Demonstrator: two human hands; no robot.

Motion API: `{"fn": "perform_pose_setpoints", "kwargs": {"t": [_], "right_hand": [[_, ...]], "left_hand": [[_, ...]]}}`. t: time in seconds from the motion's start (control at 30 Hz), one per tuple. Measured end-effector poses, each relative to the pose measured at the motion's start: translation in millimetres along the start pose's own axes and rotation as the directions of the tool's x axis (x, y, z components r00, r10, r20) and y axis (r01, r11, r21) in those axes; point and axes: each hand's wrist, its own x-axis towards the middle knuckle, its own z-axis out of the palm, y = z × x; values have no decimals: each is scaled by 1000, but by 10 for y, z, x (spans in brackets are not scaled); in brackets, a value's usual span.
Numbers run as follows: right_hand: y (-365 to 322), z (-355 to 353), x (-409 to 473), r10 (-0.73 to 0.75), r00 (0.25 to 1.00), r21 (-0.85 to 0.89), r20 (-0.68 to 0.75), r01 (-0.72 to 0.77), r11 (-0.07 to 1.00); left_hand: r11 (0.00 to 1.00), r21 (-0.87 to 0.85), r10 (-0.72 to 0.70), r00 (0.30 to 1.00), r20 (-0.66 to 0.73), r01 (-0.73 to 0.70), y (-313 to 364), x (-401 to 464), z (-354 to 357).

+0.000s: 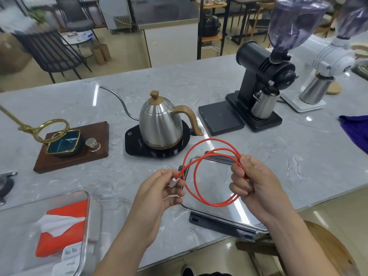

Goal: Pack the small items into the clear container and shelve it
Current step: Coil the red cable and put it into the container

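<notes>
A red cable (196,177) with white plugs is coiled into loops and held up between both hands. My left hand (159,191) pinches the end with the white plug. My right hand (253,181) is closed around the bunched loops on the right side. Beneath the cable lies a clear container lid (219,212) with grey latches at the counter's front edge. The clear container (22,226) stands at the lower left, holding an orange and white packet (61,226) and a white item (71,253) at its front corner.
On the marble counter (119,186) stand a steel gooseneck kettle (159,124) on a black base, a wooden tray (73,148) with a brass ring stand and teal dish, a black grinder (264,82), a white grinder (326,70) and a purple cloth (356,130). A wooden stool (326,250) sits below my right arm.
</notes>
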Motion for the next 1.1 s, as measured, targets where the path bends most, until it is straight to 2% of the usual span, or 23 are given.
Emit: {"fn": "perform_pose_setpoints", "kwargs": {"t": [0.1, 0.2, 0.3, 0.4, 0.5, 0.63, 0.77, 0.93, 1.1], "right_hand": [[-1, 32, 18, 7, 1000, -11, -1, -7, 1000], [-4, 63, 29, 5, 1000, -20, 4, -5, 1000], [1, 84, 35, 15, 1000, -22, 5, -15, 1000], [2, 107, 31, 20, 1000, -33, 6, -20, 999], [5, 140, 27, 25, 1000, -39, 8, -25, 999], [30, 198, 12, 37, 999, -53, 25, -36, 998], [89, 261, -18, 41, 997, -59, 62, -37, 998], [129, 287, -44, 12, 996, -117, 87, -2, 993], [128, 290, -51, -3, 998, -159, 61, 13, 987]], "left_hand": [[996, 71, 63, 997, -39, -60, -5, 22, -12], [941, 285, 208, 976, -64, -182, -54, 63, -23], [775, 512, 419, 908, 24, -371, -78, 47, -28], [562, 659, 546, 823, 157, -499, -77, 18, -22], [510, 674, 579, 793, 190, -535, -74, 14, 8], [544, 639, 584, 792, 177, -544, -94, 53, 57], [651, 562, 547, 829, 118, -510, -138, 112, 87], [900, 272, 364, 930, -40, -341, -92, 99, 118], [970, 100, 230, 968, -101, -220, -45, 111, 90]]}}
